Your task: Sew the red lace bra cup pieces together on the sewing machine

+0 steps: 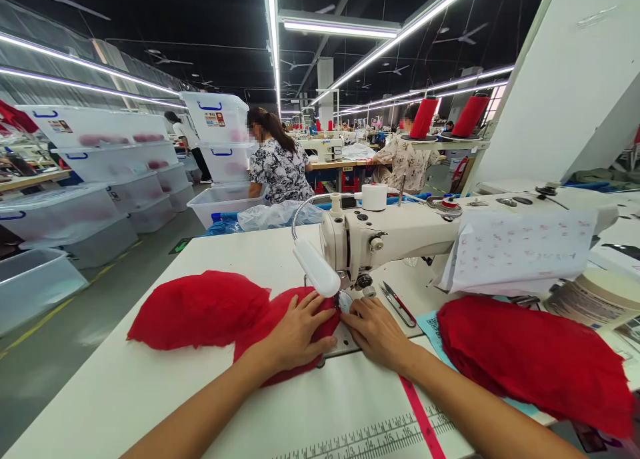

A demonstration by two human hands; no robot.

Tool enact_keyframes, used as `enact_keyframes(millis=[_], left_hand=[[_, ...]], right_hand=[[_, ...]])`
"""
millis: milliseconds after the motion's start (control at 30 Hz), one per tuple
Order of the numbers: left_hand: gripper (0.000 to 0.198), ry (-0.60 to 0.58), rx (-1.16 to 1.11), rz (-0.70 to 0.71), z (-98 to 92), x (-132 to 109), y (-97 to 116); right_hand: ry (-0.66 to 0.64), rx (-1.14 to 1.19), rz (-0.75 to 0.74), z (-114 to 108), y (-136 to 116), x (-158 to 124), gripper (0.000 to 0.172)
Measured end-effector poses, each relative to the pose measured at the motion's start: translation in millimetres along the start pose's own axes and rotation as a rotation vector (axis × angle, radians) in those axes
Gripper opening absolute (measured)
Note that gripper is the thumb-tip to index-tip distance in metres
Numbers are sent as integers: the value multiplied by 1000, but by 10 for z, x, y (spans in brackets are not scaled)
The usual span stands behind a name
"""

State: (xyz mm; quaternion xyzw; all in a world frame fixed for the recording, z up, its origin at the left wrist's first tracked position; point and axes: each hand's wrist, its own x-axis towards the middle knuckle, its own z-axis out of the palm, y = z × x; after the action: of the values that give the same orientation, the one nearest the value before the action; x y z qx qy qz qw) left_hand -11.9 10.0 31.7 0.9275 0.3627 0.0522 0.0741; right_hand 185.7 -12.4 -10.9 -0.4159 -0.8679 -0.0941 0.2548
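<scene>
The left hand [303, 331] lies flat with fingers spread on a piece of red cloth [260, 331], which sits on the tabletop [165, 392] and reaches under the needle end of the sewing machine [400, 229]. The right hand [376, 329] rests just right of the needle, fingers close together; whether it pinches anything I can't tell. Snips [407, 317] lie just beyond it, and a red pile [535, 362] sits farther right

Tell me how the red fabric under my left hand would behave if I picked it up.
The red fabric would probably droop, since it lies limp against the tabletop. It seems light, with thin edges. It might catch, since its right side reaches the sewing machine.
</scene>
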Motion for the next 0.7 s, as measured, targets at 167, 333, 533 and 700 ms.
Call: enact_keyframes(millis=[167,333,533,700], left_hand=[[44,46,-47,0,-1,31,-19],[44,34,-45,-39,-19,40,6],[49,10,-32,-90,-24,35,34],[57,-55,-34,-192,-29,-126,74]], right_hand=[[4,15,23,9,-2,-1,22],[-3,29,30,12,-3,-11,21],[-5,36,45,2,-14,-15,18],[-6,49,39,-8,-21,-33,17]])
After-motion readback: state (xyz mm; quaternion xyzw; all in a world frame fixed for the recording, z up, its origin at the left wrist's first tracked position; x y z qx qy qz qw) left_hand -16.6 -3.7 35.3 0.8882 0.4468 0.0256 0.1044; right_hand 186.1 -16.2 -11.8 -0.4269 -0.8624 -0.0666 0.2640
